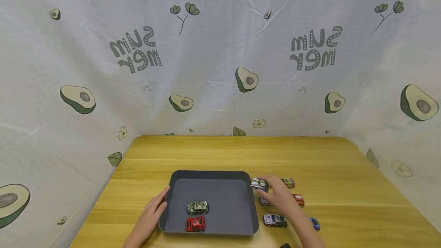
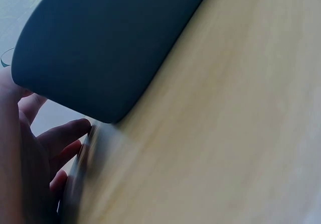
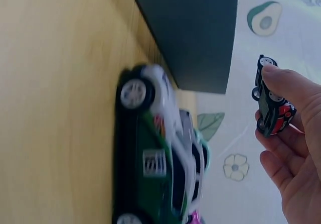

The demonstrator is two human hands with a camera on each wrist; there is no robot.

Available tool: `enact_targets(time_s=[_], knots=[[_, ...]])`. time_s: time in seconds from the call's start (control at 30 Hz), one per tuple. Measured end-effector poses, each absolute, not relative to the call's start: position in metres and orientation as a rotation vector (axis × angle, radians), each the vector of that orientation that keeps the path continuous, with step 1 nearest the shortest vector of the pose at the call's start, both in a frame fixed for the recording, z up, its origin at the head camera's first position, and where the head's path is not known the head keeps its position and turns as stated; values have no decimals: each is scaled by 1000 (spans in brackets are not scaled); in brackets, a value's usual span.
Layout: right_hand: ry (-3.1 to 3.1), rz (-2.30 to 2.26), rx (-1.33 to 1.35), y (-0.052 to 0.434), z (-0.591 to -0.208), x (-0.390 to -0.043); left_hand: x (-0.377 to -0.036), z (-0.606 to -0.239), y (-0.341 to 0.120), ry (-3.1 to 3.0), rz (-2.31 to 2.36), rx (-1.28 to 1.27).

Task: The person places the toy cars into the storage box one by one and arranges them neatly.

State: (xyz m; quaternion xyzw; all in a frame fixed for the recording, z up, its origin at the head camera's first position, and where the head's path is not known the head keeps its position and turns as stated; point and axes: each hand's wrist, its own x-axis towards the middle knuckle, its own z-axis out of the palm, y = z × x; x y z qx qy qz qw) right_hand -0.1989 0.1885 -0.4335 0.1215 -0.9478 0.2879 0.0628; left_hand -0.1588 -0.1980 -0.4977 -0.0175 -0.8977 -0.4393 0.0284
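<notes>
A dark grey tray [image 1: 227, 198] sits on the table with a green camouflage toy car [image 1: 198, 207] and a red toy car [image 1: 195, 224] inside. My left hand [image 1: 149, 215] rests against the tray's left side, fingers fairly straight. Between thumb and fingers, my right hand [image 1: 278, 194] pinches a toy car [image 1: 259, 183] with a white and green top, raised by the tray's right rim. The right wrist view shows that car's wheels and dark underside. Nearest to the right wrist camera is a silver and dark green toy car [image 3: 160, 169] on the table.
Right of the tray lie more toy cars: a purple and green one [image 1: 288, 183], a red one [image 1: 299, 199], a partly covered one [image 1: 265, 201] and a blue one [image 1: 315, 223]. A dark object [image 1: 285, 245] shows at the bottom edge. A printed cloth [image 1: 213, 56] hangs behind the wooden table [image 1: 344, 186].
</notes>
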Motion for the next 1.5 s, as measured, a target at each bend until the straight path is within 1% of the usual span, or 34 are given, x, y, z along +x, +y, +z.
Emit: enact_targets(time_s=[0.37,0.87,1.5], knots=[[-2804,842,442,161,-439,-203,-158,-498,-198,-2771,-1361,-58],[-2810,945,519,124,-432,-205,-159,-498,-198,-2783,-1384,-44],[-2849,970,688,90,-436,-206,-158,-496,-198,-2789,-1371,-44]])
